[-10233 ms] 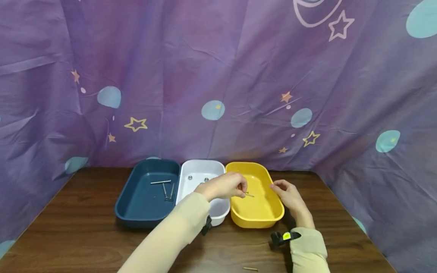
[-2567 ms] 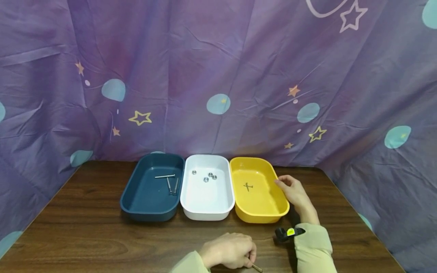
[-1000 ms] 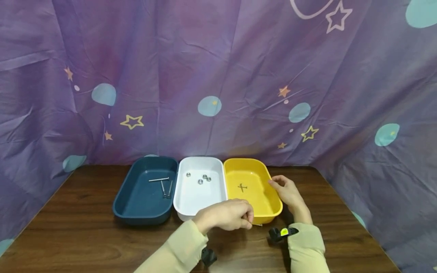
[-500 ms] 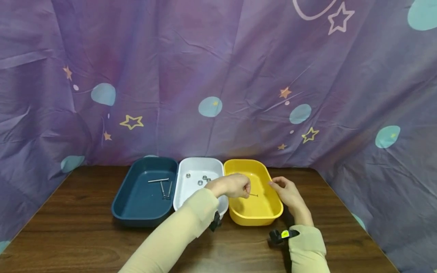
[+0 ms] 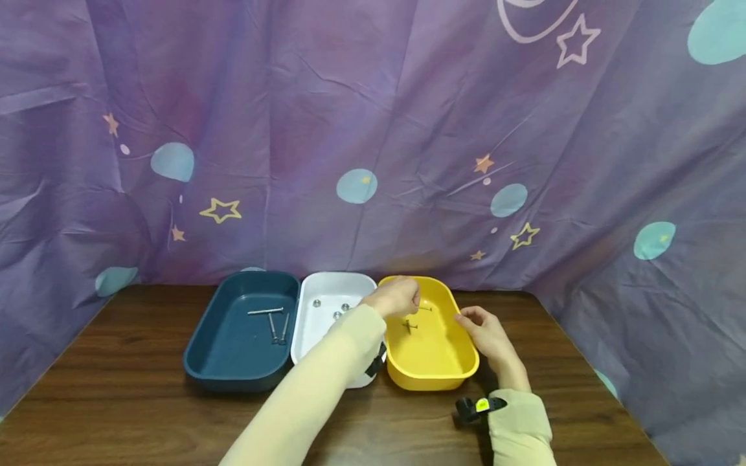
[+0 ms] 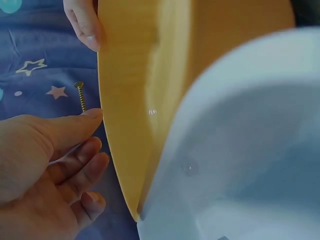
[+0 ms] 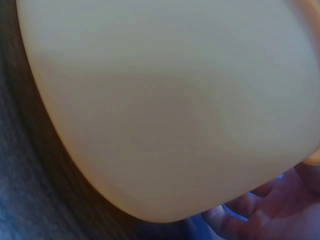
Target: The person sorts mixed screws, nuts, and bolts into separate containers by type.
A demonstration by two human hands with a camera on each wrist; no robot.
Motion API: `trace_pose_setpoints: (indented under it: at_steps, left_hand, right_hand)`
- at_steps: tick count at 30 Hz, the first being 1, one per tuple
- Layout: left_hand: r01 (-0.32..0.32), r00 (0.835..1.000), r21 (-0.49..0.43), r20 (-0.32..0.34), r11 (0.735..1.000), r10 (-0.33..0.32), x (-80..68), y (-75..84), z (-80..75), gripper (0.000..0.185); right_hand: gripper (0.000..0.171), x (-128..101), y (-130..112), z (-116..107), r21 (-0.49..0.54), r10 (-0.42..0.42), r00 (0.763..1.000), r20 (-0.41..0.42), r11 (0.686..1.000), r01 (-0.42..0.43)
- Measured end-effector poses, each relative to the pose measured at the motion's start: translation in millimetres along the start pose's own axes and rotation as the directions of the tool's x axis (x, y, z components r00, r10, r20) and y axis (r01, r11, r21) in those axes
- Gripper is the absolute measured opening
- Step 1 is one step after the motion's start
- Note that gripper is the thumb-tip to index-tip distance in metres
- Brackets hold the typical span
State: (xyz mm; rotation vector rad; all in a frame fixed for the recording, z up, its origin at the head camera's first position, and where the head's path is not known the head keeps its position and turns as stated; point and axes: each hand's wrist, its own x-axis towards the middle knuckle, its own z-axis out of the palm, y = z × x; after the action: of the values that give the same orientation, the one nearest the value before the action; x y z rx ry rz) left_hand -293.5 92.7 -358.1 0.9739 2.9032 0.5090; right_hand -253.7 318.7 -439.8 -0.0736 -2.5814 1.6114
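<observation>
My left hand (image 5: 397,298) is over the yellow tray (image 5: 434,362) and pinches a brass-coloured screw (image 6: 81,96) between thumb and forefinger, its head pointing away from the fingers. Its other fingers are loosely bent in the left wrist view. Below the hand, a pair of crossed screws (image 5: 410,325) lies on the tray's floor. On the far right side of the same tray, my right hand (image 5: 488,336) grips the rim, thumb at the edge and fingers along the outer wall. In the right wrist view those fingers (image 7: 235,220) are partly hidden behind the tray.
The white tray (image 5: 303,353) stands left of the yellow one and holds several nuts (image 5: 316,303); my left forearm passes above it. A dark blue tray (image 5: 233,375) with three long bolts (image 5: 265,311) is at its left. Behind hangs a purple cloth (image 5: 315,162).
My left hand has picked up the screw from the table's front edge and carried it forward over the yellow tray, deeper in than half a second ago. My right hand stays on the rim.
</observation>
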Motion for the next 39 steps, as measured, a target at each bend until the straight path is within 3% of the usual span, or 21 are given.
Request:
trace_pose_setpoints:
  at_steps: [6, 14, 20, 29, 39]
  left_hand:
    - [0.022, 1.000, -0.010, 0.018, 1.000, -0.022, 9.0, 5.6, 7.3, 0.017]
    - [0.007, 0.999, -0.037, 0.039, 0.999, -0.005, 18.3, 10.0, 18.0, 0.008]
    - [0.042, 0.995, -0.016, 0.096, 0.999, -0.041, 19.0, 17.2, 22.1, 0.030]
    - [0.092, 0.984, -0.071, 0.162, 0.993, -0.079, 16.7, 25.7, 12.5, 0.033]
    - [-0.007, 0.992, -0.046, 0.128, 0.999, 0.013, 10.5, 27.1, 6.9, 0.034]
  right_hand:
    - [0.031, -3.3, 5.1, -1.4, -0.002, 0.045, 0.999, -0.010, 0.999, -0.045]
    - [0.033, -5.1, 4.5, -1.2, 0.008, 0.036, 0.999, -0.025, 0.999, -0.036]
    - [0.034, -4.6, 3.5, -3.1, 0.004, 0.043, 0.999, -0.019, 0.999, -0.043]
    - [0.033, -2.1, 6.1, -9.1, 0.004, 0.017, 1.000, -0.009, 1.000, -0.017]
    - [0.047, 0.8, 0.5, -27.9, 0.038, 0.064, 0.998, -0.014, 0.997, -0.064]
